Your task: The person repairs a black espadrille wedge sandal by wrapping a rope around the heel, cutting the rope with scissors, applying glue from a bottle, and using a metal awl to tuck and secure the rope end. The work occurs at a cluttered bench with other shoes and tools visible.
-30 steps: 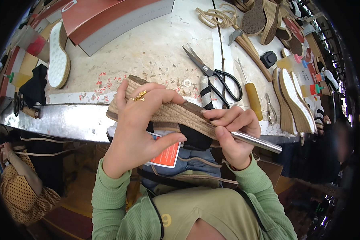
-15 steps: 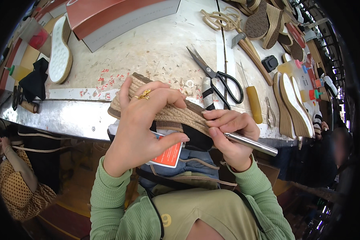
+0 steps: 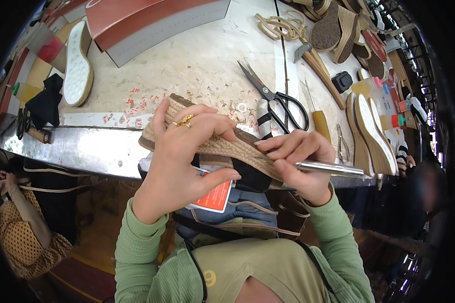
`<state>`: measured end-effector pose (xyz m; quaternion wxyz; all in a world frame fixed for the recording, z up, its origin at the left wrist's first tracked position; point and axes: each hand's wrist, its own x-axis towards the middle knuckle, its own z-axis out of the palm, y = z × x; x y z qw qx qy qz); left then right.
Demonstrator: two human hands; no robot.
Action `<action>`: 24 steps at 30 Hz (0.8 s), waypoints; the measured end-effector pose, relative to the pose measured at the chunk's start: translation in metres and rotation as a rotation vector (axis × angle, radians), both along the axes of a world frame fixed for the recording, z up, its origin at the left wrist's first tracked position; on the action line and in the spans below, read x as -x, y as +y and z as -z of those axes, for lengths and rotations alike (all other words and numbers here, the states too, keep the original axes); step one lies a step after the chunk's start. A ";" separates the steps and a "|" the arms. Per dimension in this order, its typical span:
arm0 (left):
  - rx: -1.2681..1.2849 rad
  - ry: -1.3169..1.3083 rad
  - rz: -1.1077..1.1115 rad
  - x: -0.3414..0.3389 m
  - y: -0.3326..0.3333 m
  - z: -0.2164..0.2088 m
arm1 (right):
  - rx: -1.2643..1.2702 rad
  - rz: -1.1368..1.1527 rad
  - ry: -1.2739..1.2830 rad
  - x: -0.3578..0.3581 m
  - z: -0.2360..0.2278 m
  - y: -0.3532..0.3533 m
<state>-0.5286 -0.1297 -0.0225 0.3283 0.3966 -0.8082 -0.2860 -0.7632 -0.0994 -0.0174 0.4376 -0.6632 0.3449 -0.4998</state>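
Observation:
My left hand [image 3: 182, 156], with gold rings on one finger, grips a braided-rope wedge sole [image 3: 237, 149] held on edge over the metal front of the workbench [image 3: 86, 149]. My right hand [image 3: 301, 161] pinches a slim metal pen-like tool [image 3: 333, 169] and presses its tip end against the sole's right part. A dark upper and an orange-red tag [image 3: 215, 197] hang below the sole. Both forearms wear green ribbed sleeves.
Black-handled scissors [image 3: 275, 96] lie just beyond the sole. A white sole [image 3: 78, 63] and a red and grey box [image 3: 146, 22] sit far left. Several wedge soles [image 3: 371, 131], a wooden-handled tool [image 3: 316, 60] and cord [image 3: 280, 25] lie right. Another person [image 3: 20, 227] sits lower left.
The sole and both hands keep the same hold; the right hand's fingers have shifted slightly along the sole's edge. The view has tilted a little.

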 end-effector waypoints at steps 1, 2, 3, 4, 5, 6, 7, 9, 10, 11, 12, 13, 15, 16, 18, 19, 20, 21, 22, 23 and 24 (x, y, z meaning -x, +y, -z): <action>-0.009 -0.004 -0.001 0.000 0.001 0.000 | -0.059 0.045 -0.101 -0.002 0.004 0.003; -0.011 -0.004 -0.004 0.000 0.001 0.000 | -0.112 0.078 -0.213 -0.003 0.007 0.006; -0.012 -0.004 -0.007 0.000 0.001 0.001 | -0.095 0.080 -0.197 -0.002 0.010 0.007; -0.012 -0.005 -0.009 0.000 0.001 0.001 | -0.094 0.096 -0.164 -0.002 0.011 0.008; -0.015 -0.004 -0.010 0.000 0.001 0.001 | -0.088 0.101 -0.150 -0.002 0.012 0.009; -0.016 -0.003 -0.012 0.001 0.001 0.001 | -0.099 0.115 -0.131 -0.001 0.013 0.009; -0.019 0.002 -0.014 0.001 0.001 0.001 | -0.064 0.096 -0.096 -0.001 0.013 0.009; -0.016 -0.004 -0.015 0.001 0.001 0.000 | -0.033 0.078 -0.021 0.000 0.013 0.007; -0.020 -0.006 -0.015 0.001 0.001 0.000 | -0.014 0.068 -0.007 0.001 0.012 0.006; -0.015 -0.006 -0.015 0.001 0.001 0.000 | 0.005 0.058 0.007 0.001 0.012 0.005; -0.016 -0.006 -0.014 0.001 0.001 0.000 | 0.024 0.048 0.020 0.001 0.011 0.004; -0.023 -0.008 -0.014 0.001 0.001 0.000 | 0.039 0.039 0.042 0.001 0.011 0.003; -0.019 -0.003 -0.013 0.001 0.001 0.000 | 0.069 0.022 0.084 0.002 0.008 0.001; -0.021 -0.002 -0.013 0.001 0.001 0.000 | 0.126 0.000 0.147 0.003 0.006 0.000; -0.023 -0.004 -0.011 0.001 0.001 0.000 | 0.244 -0.047 0.270 0.006 0.003 -0.003; -0.025 -0.005 -0.010 0.001 0.001 0.000 | 0.356 -0.068 0.285 0.007 0.003 -0.006; -0.030 -0.007 -0.008 0.001 0.001 -0.001 | 0.398 -0.082 0.293 0.007 0.003 -0.008; -0.033 -0.010 -0.006 0.000 0.001 -0.001 | 0.443 -0.096 0.300 0.008 0.003 -0.009; -0.032 -0.011 -0.005 0.000 0.001 -0.002 | 0.483 -0.117 0.324 0.009 0.004 -0.011; -0.036 -0.005 -0.001 0.000 0.001 -0.002 | 0.458 -0.134 0.281 0.011 0.004 -0.011; -0.037 0.001 0.001 0.000 0.001 -0.002 | 0.338 -0.115 0.183 0.011 0.005 -0.011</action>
